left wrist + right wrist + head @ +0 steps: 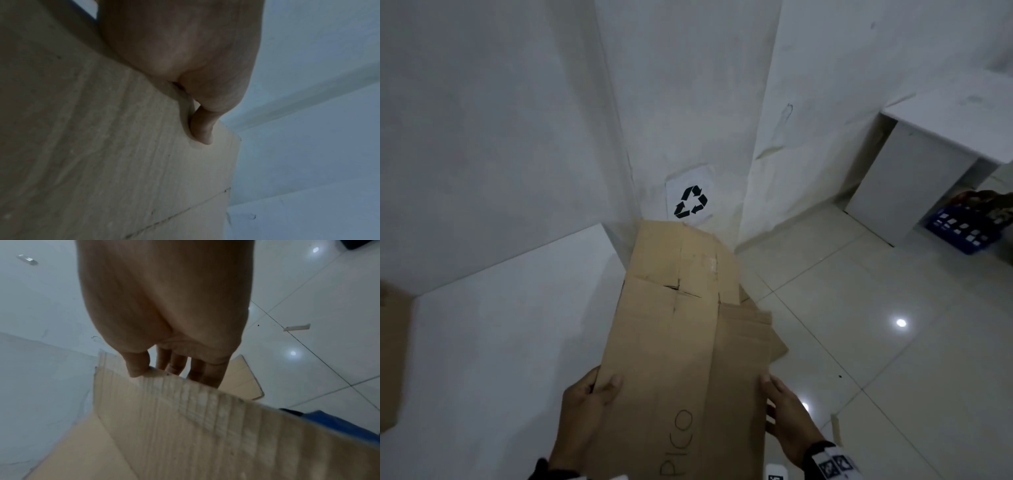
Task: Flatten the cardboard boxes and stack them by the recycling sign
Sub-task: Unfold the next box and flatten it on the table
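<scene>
Gripping the flattened box [674, 342] at both edges, my left hand [582, 414] and right hand [787, 418] steady it. Its far end aims under the recycling sign [690, 202], for stacking.

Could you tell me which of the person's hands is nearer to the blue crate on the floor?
Right. The right hand grips the flattened cardboard's right edge, on the side of the blue crate; the left hand grips the opposite edge, farther away.

Both hands are bare. A dark cuff [812, 453] is worn at the right wrist, with white square tags printed in black patterns [837, 466] mounted on it. A dark sleeve edge [543, 472] is visible at the left wrist.
</scene>
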The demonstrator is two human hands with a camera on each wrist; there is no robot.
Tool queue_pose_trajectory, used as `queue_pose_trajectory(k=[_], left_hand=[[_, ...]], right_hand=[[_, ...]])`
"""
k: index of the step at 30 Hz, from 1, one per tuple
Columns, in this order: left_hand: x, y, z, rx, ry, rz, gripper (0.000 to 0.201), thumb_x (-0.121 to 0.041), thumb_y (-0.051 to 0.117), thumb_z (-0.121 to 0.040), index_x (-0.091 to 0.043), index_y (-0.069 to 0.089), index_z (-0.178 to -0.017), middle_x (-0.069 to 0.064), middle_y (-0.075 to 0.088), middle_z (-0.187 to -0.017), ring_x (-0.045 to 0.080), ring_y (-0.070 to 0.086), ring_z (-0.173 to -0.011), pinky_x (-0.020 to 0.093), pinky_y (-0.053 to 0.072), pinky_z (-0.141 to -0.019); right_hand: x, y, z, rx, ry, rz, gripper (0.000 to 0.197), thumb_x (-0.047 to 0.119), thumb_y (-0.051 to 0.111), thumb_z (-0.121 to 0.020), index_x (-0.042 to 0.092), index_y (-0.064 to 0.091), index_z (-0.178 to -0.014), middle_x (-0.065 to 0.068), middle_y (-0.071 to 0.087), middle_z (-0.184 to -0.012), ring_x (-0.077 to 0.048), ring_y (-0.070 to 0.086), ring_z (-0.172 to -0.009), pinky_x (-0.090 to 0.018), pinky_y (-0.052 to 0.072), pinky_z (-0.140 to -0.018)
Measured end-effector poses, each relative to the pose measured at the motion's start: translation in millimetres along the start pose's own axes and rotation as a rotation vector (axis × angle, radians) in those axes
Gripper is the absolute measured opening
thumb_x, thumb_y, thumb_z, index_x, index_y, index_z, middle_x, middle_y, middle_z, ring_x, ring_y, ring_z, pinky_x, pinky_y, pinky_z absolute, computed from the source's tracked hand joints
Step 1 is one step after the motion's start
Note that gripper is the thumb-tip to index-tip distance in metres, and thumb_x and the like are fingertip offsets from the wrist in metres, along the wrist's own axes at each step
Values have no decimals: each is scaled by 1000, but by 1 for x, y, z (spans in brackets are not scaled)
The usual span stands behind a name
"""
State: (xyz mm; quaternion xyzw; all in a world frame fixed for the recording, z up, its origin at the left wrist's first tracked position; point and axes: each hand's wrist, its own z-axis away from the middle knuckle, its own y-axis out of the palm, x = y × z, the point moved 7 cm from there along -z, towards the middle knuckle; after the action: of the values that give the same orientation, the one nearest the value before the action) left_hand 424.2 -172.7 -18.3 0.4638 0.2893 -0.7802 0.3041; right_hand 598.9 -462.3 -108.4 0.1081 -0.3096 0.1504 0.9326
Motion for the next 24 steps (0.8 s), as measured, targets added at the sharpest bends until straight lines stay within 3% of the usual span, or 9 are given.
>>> queue_pose_trajectory(k=[2,5,10,13,15,18,20,24], left_hand=[[-1,26,-11,8,-11,-12,14,-8,67,-87,-19,76,-85,-2,76,-80,24,70,-80,32,57,-63],[-4,69,-36,13,-39,5,13,-8,65,-88,-16,75,-87,0,76,-80,16,68,-69,25,53,-56],[-6,141,-85,26,-142,68,22,-4,64,-89,-22,74,-84,3,75,-85,32,66,-83,40,55,-76],[-7,196,-117,32,-259,147,21,1,56,-92,-12,70,-101,13,69,-105,35,63,-94,43,52,-87],[-10,227,-134,32,-326,178,24,-2,54,-94,-12,68,-111,11,67,-112,36,62,-100,49,48,-97],[-23,264,-150,20,-309,183,23,-4,54,-95,-20,71,-99,5,70,-100,34,63,-95,47,50,-93],[-28,284,-158,-10,-278,168,20,-5,57,-94,-16,73,-93,10,72,-99,35,64,-93,46,51,-90],[-10,324,-171,-53,-291,90,17,-11,59,-94,-15,75,-97,9,74,-99,31,66,-93,42,53,-87]], right_hand=[[15,-14,-16,11,26,14,30,43,51,-96,26,61,-118,1,69,-114,-25,66,-104,-41,56,-82],[45,-37,-44,-4,55,38,29,41,49,-98,20,65,-109,-3,71,-106,-27,66,-101,-43,55,-83],[99,-92,-83,-84,95,35,23,45,54,-94,26,62,-101,1,66,-106,-23,60,-103,-40,51,-79],[132,-138,-111,-120,95,116,24,40,53,-96,23,61,-111,1,65,-109,-21,57,-104,-41,47,-86],[152,-158,-129,-125,67,156,26,40,53,-95,24,62,-114,-1,67,-111,-23,59,-105,-42,49,-88],[177,-180,-159,-136,37,183,25,43,56,-93,28,63,-112,0,70,-108,-25,63,-103,-46,53,-87],[192,-190,-183,-149,16,230,26,46,58,-91,30,64,-111,2,72,-106,-26,65,-101,-50,53,-89],[207,-207,-241,-148,15,432,19,43,56,-90,30,64,-102,3,68,-103,-25,62,-97,-49,52,-90]])
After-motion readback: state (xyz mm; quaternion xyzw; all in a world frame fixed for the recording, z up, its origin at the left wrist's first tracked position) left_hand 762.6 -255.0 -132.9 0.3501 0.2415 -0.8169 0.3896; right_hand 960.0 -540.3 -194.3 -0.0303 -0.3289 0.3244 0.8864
